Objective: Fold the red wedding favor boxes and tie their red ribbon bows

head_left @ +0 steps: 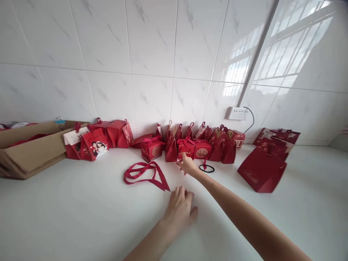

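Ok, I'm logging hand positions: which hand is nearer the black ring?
Right. The right hand is just left of the black ring; the left hand is farther, toward the camera.

The table (95,214) is white. The wall tiles (152,36) are white with gray streaks. The little boxes in the middle (150,149) are red, and some have round gold patterns. The loose ribbon (138,177) is dark pinkish red. The ring (207,168) is black. The big open box (35,156) is brown. The socket plate (237,113) is white, and its cord (253,119) is dark.
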